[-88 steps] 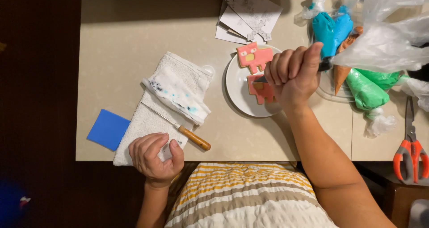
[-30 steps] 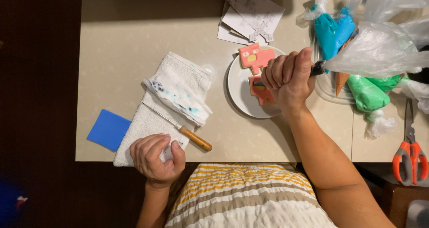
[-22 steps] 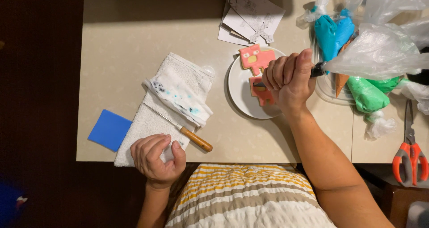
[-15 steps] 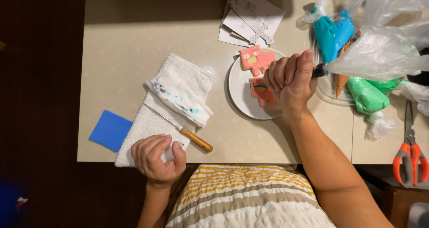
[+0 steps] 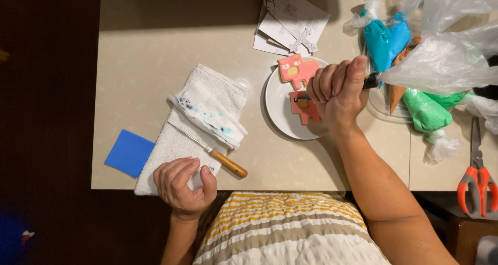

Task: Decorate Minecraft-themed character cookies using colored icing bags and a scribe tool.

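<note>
My right hand (image 5: pixel 336 91) is closed around a clear piping bag (image 5: pixel 441 65) with dark icing at its tip, held over a white plate (image 5: pixel 277 114). Two pink iced cookies lie on the plate: one (image 5: pixel 295 70) at the far rim, one (image 5: pixel 305 108) partly hidden under my fingers. My left hand (image 5: pixel 184 184) rests curled on the near corner of a white towel (image 5: pixel 171 145) at the table's front edge, gripping a bit of the cloth. A wooden-handled pointed tool (image 5: pixel 220 158) lies on the towel just right of that hand.
A stained folded paper towel (image 5: pixel 210 112) lies on the cloth. A blue square card (image 5: pixel 128 153) sits at the left. Paper sheets (image 5: pixel 290 21) lie behind the plate. Blue, green and orange piping bags (image 5: pixel 410 88) crowd the right, with orange-handled scissors (image 5: pixel 474 182) beyond them.
My right hand and the piping bag have shifted very slightly over the plate. My left hand has stayed on the towel corner.
</note>
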